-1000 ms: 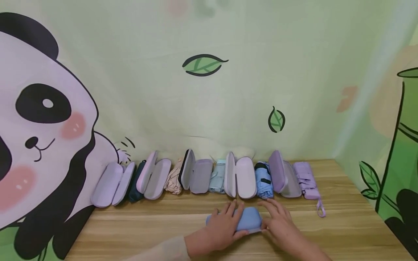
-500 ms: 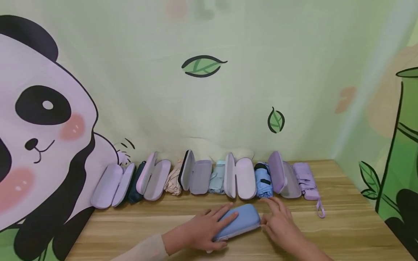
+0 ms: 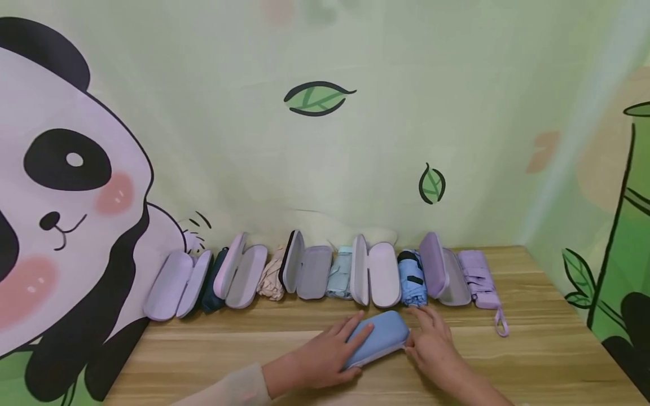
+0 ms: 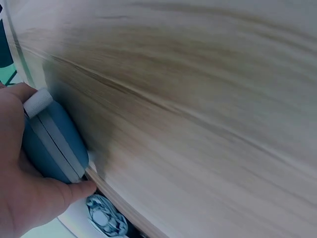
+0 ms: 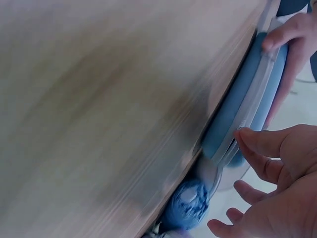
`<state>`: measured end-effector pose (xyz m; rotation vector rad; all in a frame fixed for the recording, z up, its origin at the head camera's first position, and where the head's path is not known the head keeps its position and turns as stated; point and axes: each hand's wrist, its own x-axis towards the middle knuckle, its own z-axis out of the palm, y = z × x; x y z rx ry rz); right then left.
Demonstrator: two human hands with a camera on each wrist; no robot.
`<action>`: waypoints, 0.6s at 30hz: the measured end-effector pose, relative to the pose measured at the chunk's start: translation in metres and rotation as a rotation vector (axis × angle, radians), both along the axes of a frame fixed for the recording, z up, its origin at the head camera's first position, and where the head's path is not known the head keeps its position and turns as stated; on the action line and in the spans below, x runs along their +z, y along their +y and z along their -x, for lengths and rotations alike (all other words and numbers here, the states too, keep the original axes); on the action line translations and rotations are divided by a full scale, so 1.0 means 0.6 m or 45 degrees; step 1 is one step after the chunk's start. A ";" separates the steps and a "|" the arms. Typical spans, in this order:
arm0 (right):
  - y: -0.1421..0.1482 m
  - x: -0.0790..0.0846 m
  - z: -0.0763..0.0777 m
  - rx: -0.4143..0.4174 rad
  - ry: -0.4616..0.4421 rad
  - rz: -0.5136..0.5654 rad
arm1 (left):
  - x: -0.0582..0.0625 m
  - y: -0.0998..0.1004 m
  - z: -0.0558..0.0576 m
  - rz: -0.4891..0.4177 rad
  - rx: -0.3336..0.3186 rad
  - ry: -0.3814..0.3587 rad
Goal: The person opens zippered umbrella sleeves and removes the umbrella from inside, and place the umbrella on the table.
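A blue zip-up case (image 3: 382,337) lies at a slant on the wooden table in the head view, closed over its top. My left hand (image 3: 327,351) grips its left end, thumb on the near side and fingers over the top; the left wrist view shows the end of the case (image 4: 52,141) within that grip, with a pale tab by the fingers. At the right end, my right hand (image 3: 434,343) pinches the edge. In the right wrist view, thumb and forefinger meet on the pale zip (image 5: 247,111), a narrow dark slit beside them; the other fingers are spread loosely.
Behind stands a row of open hard cases, among them a white one (image 3: 384,274) and a purple one (image 3: 433,265). Folded umbrellas lie between them, including a blue one (image 3: 413,285). A lilac umbrella (image 3: 477,281) with a strap loop ends the row on the right.
My left hand has slid from the top of the case to its left end. The case has turned, its left end swinging nearer. My right hand has stayed at the right end.
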<state>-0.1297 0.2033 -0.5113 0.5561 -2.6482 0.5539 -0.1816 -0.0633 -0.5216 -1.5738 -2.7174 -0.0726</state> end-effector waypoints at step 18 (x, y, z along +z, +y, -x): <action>-0.082 -0.004 -0.017 0.213 -0.017 -0.127 | -0.009 0.028 -0.007 0.002 0.088 0.095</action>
